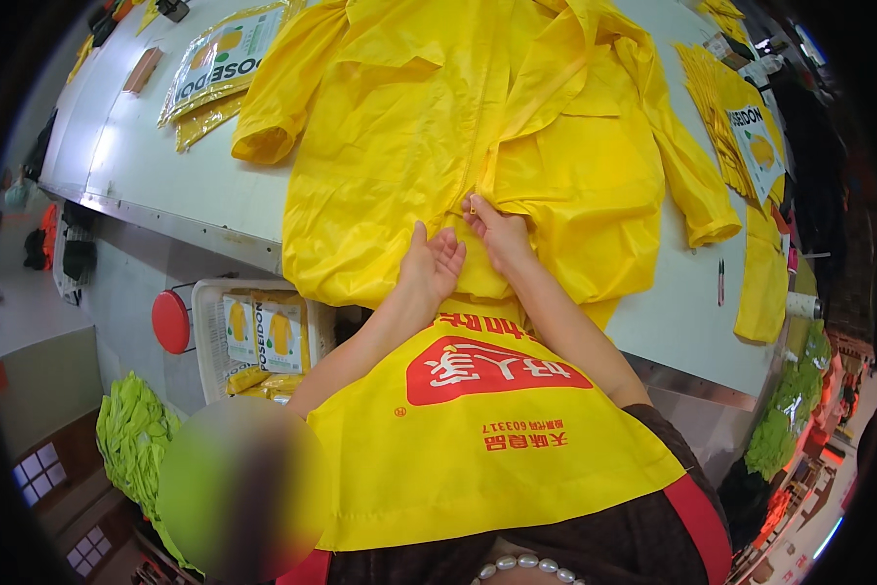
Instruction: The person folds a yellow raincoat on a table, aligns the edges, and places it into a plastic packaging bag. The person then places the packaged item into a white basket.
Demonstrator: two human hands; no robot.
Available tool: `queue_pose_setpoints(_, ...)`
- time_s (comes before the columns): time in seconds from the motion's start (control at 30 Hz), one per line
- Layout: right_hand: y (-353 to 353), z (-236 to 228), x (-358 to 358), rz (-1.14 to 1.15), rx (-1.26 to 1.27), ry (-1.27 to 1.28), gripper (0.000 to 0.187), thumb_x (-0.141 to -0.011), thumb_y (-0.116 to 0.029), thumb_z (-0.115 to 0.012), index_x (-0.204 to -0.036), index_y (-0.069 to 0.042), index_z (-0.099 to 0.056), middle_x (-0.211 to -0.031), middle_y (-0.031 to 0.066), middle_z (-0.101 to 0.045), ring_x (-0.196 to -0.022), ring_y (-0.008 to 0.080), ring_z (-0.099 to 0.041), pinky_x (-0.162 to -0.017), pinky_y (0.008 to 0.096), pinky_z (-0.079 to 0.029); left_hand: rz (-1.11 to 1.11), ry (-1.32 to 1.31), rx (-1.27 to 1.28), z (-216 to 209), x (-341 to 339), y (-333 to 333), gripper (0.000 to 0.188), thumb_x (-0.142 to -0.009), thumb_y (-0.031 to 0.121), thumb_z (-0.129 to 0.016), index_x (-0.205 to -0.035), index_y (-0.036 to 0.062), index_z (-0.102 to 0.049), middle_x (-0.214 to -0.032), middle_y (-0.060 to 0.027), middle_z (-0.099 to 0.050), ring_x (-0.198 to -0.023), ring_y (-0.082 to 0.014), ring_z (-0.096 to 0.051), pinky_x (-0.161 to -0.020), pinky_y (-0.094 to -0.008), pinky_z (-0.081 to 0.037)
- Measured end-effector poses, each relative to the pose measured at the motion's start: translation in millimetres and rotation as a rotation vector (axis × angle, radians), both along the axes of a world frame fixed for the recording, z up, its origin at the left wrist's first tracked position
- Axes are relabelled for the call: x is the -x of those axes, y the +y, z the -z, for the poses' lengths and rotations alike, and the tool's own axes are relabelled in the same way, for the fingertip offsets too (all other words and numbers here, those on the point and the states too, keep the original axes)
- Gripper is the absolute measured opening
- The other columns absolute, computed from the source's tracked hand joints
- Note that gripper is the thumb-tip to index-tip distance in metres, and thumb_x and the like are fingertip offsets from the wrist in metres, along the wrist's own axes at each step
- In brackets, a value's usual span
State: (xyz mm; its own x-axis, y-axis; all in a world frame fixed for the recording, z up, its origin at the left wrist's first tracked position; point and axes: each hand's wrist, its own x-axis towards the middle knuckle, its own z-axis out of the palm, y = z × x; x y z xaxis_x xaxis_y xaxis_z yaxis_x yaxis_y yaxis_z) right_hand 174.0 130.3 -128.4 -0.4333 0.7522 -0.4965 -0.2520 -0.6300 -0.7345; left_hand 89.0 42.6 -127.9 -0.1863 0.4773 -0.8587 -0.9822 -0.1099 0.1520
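A yellow raincoat (390, 146) lies spread on the table, its sleeves out to both sides and its lower edge hanging over the table's near side. My right hand (500, 237) pinches the coat's front opening near the hem, thumb and fingertips together at what looks like the zipper. Just left of it, my left hand (433, 265) rests against the fabric with the palm turned up. Its fingers are loosely spread and grip nothing. I wear a yellow apron (438, 439) with red print, right below the coat.
Bagged raincoats (226, 58) lie at the table's far left beside a small brown block (144, 71). Folded yellow coats (726, 117), a pen (721, 283) and a thread spool (802, 305) are on the right. A white basket (204, 331) with packages and a red stool (171, 322) stand lower left.
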Motion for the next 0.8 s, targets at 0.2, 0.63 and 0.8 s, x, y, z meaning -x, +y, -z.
queue_pose_setpoints(0.2,3,-10,11,0.021,-0.036,0.129,0.024,-0.086,-0.006,-0.058,-0.109,-0.005,-0.055,-0.104,0.0074,-0.059,-0.096,0.0173,-0.057,-0.079,0.0300,-0.049,-0.151,0.027,0.074,9,-5,4,0.037,-0.093,0.037,-0.041,-0.096,0.0012,-0.049,-0.083,-0.0062,-0.058,-0.074,-0.0150,-0.057,-0.074,-0.0306,-0.051)
queue_pose_setpoints(0.63,14,-19,-8,-0.184,0.187,0.159,0.017,-0.087,-0.015,-0.059,-0.101,-0.006,-0.056,-0.091,0.0048,-0.061,-0.078,0.0135,-0.057,-0.064,0.0243,-0.047,0.024,0.259,-0.109,-37,-21,-5,0.014,-0.086,0.013,-0.046,-0.091,0.0006,-0.050,-0.086,-0.0079,-0.059,-0.070,-0.0152,-0.057,-0.066,-0.0297,-0.052)
queue_pose_setpoints(0.8,22,-35,-14,-0.277,0.316,0.438,0.010,-0.086,-0.015,-0.060,-0.093,-0.008,-0.058,-0.081,0.0019,-0.059,-0.067,0.0110,-0.052,-0.058,0.0216,-0.044,0.326,0.354,-0.184,-73,-13,-1,0.012,-0.085,0.012,-0.048,-0.088,0.0015,-0.053,-0.080,-0.0065,-0.060,-0.066,-0.0141,-0.056,-0.062,-0.0268,-0.051)
